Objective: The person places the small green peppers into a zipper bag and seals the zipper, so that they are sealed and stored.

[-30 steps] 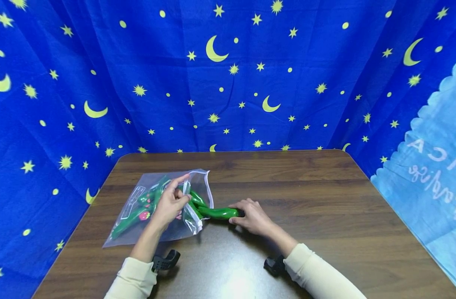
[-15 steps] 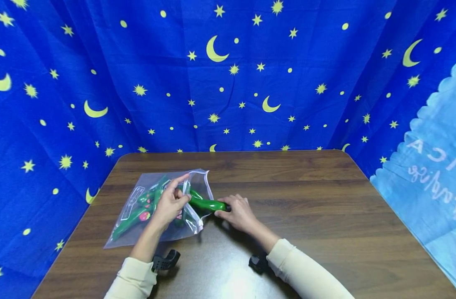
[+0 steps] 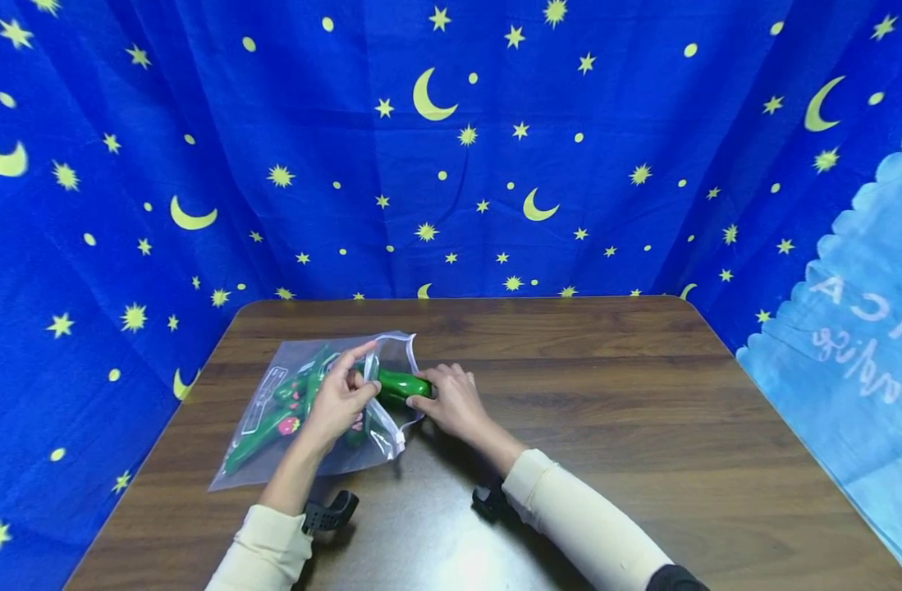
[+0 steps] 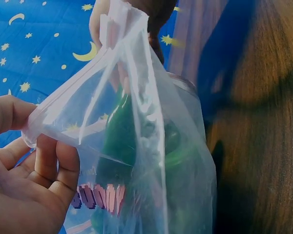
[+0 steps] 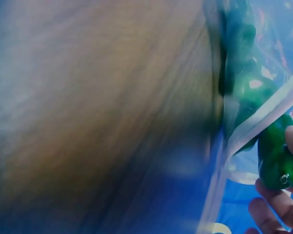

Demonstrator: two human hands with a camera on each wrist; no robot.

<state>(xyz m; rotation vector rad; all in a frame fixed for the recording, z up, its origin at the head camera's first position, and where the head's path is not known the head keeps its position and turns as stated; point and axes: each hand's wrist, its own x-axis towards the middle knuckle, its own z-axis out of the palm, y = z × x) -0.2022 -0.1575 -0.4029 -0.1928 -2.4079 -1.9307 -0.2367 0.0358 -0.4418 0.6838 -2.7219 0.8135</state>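
Observation:
A clear zip bag [image 3: 263, 447] with pink strawberry prints lies on its side on the table, its mouth facing right. My left hand [image 3: 338, 402] pinches the upper lip of that mouth between thumb and fingers and lifts it. My right hand [image 3: 456, 400] holds the near end of a long, glossy green vegetable [image 3: 402, 384], pepper-like in shape, whose other end is inside the bag. In the right wrist view, the fingers wrap the bumpy, dimpled tip of the vegetable [image 5: 278, 163]. More green vegetables [image 3: 262, 439] show through the plastic.
The brown wooden table [image 3: 606, 394] extends to the right and behind the bag. A blue curtain [image 3: 451, 164] with moons and stars hangs behind the table and at its sides. A light blue cloth [image 3: 857, 353] hangs at the right.
My right hand has moved left and slightly away from me, sliding the green vegetable farther into the bag. My left hand keeps its pinch on the bag's lip, almost unmoved.

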